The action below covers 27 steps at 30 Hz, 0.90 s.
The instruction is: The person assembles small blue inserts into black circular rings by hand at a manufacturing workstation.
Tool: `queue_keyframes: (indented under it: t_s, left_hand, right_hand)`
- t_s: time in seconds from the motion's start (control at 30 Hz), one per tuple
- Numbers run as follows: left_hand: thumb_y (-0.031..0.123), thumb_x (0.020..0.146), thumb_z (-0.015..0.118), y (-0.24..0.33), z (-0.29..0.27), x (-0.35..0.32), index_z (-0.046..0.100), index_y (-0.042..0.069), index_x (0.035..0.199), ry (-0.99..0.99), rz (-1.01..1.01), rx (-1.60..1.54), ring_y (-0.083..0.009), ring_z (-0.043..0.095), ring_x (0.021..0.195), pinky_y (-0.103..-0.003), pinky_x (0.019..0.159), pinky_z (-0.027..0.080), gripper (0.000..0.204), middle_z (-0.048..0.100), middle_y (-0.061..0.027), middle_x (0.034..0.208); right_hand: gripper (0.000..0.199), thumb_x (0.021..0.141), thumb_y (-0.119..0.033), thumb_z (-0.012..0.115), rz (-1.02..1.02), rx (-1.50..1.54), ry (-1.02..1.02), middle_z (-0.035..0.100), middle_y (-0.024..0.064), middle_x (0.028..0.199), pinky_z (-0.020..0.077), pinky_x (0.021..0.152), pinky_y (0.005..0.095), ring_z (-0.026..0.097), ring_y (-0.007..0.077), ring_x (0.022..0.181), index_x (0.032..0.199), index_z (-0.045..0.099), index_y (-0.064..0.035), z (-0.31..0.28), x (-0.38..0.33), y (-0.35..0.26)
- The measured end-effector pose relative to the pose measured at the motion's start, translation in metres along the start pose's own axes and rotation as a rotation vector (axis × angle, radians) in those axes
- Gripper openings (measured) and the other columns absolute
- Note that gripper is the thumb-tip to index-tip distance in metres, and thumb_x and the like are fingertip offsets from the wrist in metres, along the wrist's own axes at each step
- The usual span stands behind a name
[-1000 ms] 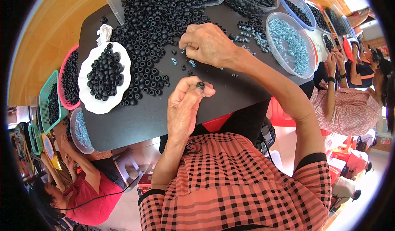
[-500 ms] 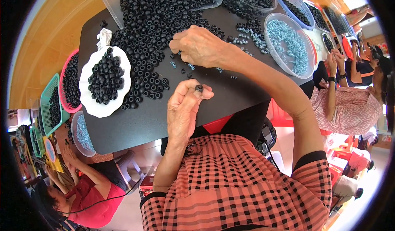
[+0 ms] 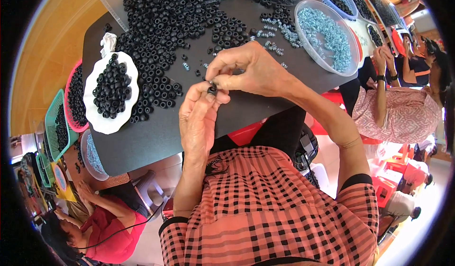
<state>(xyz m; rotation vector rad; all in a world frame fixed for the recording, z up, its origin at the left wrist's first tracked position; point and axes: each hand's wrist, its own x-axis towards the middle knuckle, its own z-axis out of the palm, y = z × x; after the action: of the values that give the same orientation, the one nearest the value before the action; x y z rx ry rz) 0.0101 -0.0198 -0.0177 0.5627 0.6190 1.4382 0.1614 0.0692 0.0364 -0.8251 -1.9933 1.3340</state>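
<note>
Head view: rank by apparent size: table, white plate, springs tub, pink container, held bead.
1. Table
2. White plate and springs tub: look alike, not ranked
3. Pink container, partly hidden
4. Held bead

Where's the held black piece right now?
Head view, just above centre: the black piece is pinched in the left hand, with the right hand close beside it.
</note>
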Motion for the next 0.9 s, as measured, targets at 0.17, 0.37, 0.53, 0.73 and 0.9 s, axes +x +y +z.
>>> queue_keyframes:
  t_s: [0.17,0.37,0.53,0.73,0.9]
  left_hand:
    - [0.006,0.092,0.051,0.001,0.009,-0.001,0.057,-0.002,0.106,0.013,0.013,0.025,-0.0156,0.061,0.087,-0.034,0.094,0.045,0.017,0.063,-0.0072,0.092]
    - [0.008,0.093,0.052,0.002,0.011,-0.002,0.057,-0.002,0.106,0.041,0.008,0.101,-0.0139,0.060,0.087,-0.033,0.095,0.044,0.018,0.063,-0.0072,0.094]
    - [0.009,0.093,0.053,-0.002,0.006,-0.003,0.057,-0.003,0.107,0.050,0.012,0.209,-0.0173,0.058,0.101,-0.036,0.097,0.043,0.019,0.061,-0.0114,0.108]
    - [0.009,0.094,0.052,-0.003,0.004,-0.004,0.056,-0.004,0.111,0.092,0.008,0.180,-0.0194,0.057,0.106,-0.038,0.101,0.041,0.022,0.060,-0.0124,0.110]
    - [0.009,0.094,0.052,-0.004,0.002,-0.004,0.055,-0.005,0.112,0.095,0.005,0.203,-0.0199,0.057,0.107,-0.038,0.102,0.040,0.023,0.060,-0.0131,0.111]
  right_hand:
    - [0.016,0.077,0.000,0.063,-0.186,-0.085,-0.008,0.067,0.0086,0.088,0.0521,0.064,0.0264,0.066,0.0142,0.069,0.092,0.070,-0.0023,0.002,-0.010,0.000]
    - [0.014,0.078,0.000,0.064,-0.255,-0.118,0.028,0.066,0.0076,0.086,0.0526,0.063,0.0266,0.066,0.0150,0.067,0.090,0.070,-0.0022,0.002,-0.015,0.006]
    - [0.013,0.078,0.001,0.063,-0.230,-0.084,0.029,0.065,0.0069,0.083,0.0528,0.062,0.0261,0.066,0.0138,0.067,0.090,0.068,-0.0010,0.005,-0.016,0.006]
    - [0.011,0.076,0.003,0.067,-0.240,-0.039,0.145,0.065,0.0061,0.082,0.0515,0.061,0.0262,0.064,0.0136,0.068,0.086,0.066,0.0000,0.016,-0.024,0.010]
    - [0.012,0.074,0.004,0.070,-0.316,-0.033,0.249,0.064,0.0054,0.082,0.0497,0.061,0.0257,0.062,0.0138,0.070,0.084,0.066,-0.0008,0.024,-0.026,0.015]
